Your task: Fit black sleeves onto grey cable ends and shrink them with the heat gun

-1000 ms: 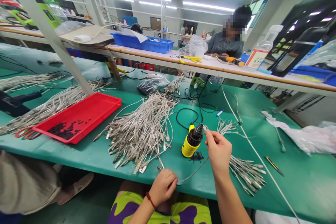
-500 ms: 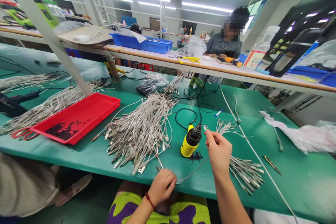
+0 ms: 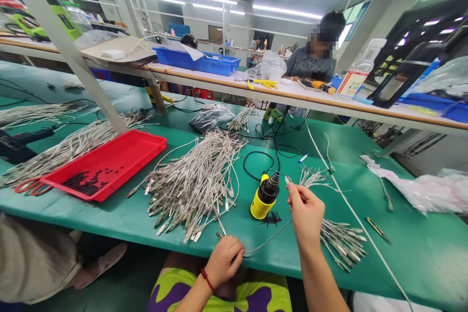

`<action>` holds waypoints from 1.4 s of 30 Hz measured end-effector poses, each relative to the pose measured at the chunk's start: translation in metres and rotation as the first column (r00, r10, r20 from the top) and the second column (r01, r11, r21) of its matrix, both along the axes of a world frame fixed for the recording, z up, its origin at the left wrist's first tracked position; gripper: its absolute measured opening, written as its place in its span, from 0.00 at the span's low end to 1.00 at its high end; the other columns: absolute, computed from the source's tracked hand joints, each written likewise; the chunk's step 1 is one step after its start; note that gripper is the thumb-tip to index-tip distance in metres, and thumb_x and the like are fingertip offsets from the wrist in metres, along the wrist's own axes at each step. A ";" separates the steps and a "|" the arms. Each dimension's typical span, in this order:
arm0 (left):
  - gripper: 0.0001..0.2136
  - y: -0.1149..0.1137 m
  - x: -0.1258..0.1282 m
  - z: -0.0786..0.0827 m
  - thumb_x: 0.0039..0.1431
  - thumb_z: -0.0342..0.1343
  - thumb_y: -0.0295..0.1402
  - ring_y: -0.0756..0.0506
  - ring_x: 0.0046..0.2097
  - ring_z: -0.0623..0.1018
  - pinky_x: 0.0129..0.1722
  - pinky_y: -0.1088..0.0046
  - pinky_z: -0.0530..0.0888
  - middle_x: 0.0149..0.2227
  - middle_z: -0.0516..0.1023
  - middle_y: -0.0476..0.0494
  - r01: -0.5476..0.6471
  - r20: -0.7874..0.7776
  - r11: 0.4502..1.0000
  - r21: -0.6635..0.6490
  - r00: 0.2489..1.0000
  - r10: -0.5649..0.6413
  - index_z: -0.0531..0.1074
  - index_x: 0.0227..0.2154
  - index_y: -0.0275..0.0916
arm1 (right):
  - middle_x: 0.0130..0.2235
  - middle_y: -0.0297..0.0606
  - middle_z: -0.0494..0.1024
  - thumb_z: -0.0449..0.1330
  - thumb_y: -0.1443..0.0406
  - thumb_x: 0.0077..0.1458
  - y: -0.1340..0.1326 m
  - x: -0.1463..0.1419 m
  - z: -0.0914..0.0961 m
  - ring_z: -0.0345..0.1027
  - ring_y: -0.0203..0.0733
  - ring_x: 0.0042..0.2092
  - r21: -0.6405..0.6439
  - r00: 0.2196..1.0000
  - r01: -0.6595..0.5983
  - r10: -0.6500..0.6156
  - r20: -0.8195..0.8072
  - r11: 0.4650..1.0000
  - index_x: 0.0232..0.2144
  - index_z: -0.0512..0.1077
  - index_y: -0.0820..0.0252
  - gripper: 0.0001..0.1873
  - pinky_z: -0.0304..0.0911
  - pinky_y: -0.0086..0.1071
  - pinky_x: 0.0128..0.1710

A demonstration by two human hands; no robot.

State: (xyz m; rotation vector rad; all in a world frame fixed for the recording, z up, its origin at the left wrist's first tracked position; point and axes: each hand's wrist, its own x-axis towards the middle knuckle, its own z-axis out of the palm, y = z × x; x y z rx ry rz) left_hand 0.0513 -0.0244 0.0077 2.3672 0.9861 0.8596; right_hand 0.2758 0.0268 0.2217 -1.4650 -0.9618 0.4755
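Observation:
A thin grey cable (image 3: 270, 240) runs between my two hands. My left hand (image 3: 225, 259) is closed around its connector end at the table's front edge, with metal tips poking out beyond the fingers. My right hand (image 3: 306, 208) pinches the cable's other end, where fine wires stick out near the nozzle of a yellow heat gun (image 3: 260, 203). The heat gun stands upright, nozzle up. Short black tubes (image 3: 271, 218) lie at its foot. Left of it spreads a large pile of grey USB cables (image 3: 193, 180); a smaller bundle of cables (image 3: 341, 243) lies right of my right wrist.
A red tray (image 3: 146, 148) with small black pieces stands at the left. Tweezers (image 3: 378, 230) and a plastic bag (image 3: 420, 185) lie at the right. A white cord (image 3: 351, 204) slants across the table. Above runs a shelf (image 3: 226, 85); a person (image 3: 310, 66) sits beyond it.
My right hand has shifted very slightly right, its wire end still beside the heat gun's nozzle. My left hand stays at the table edge.

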 end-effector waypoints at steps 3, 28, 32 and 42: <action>0.10 0.000 0.000 -0.001 0.71 0.46 0.28 0.42 0.38 0.73 0.40 0.65 0.68 0.34 0.75 0.43 0.001 -0.008 1.000 -0.002 1.000 -0.001 0.72 0.38 0.40 | 0.22 0.32 0.71 0.67 0.49 0.57 -0.001 0.001 0.000 0.60 0.35 0.24 0.004 1.000 0.006 -0.006 -0.005 1.000 0.34 0.82 0.63 0.21 0.56 0.29 0.22; 0.11 -0.001 0.001 0.001 0.71 0.45 0.29 0.42 0.37 0.74 0.40 0.64 0.70 0.34 0.75 0.42 -0.003 0.006 1.000 0.006 1.000 0.003 0.74 0.38 0.39 | 0.22 0.32 0.70 0.68 0.48 0.55 -0.011 0.007 -0.004 0.57 0.35 0.23 0.014 0.997 0.031 -0.030 -0.073 0.999 0.34 0.79 0.63 0.22 0.54 0.29 0.21; 0.12 -0.001 0.002 0.002 0.71 0.45 0.29 0.42 0.37 0.74 0.39 0.64 0.70 0.33 0.75 0.42 -0.011 0.016 1.000 -0.002 1.000 0.011 0.74 0.37 0.40 | 0.23 0.32 0.70 0.68 0.48 0.55 -0.013 0.007 -0.004 0.59 0.36 0.24 0.028 0.996 0.049 -0.047 -0.073 0.998 0.34 0.80 0.63 0.22 0.55 0.29 0.22; 0.11 -0.009 0.008 0.017 0.71 0.46 0.31 0.39 0.41 0.77 0.46 0.59 0.72 0.39 0.80 0.40 -0.026 0.084 0.993 -0.112 0.996 0.036 0.74 0.45 0.41 | 0.24 0.34 0.73 0.68 0.48 0.55 -0.022 0.016 0.005 0.64 0.37 0.26 0.060 0.989 0.144 -0.145 0.006 0.988 0.36 0.81 0.63 0.22 0.61 0.30 0.25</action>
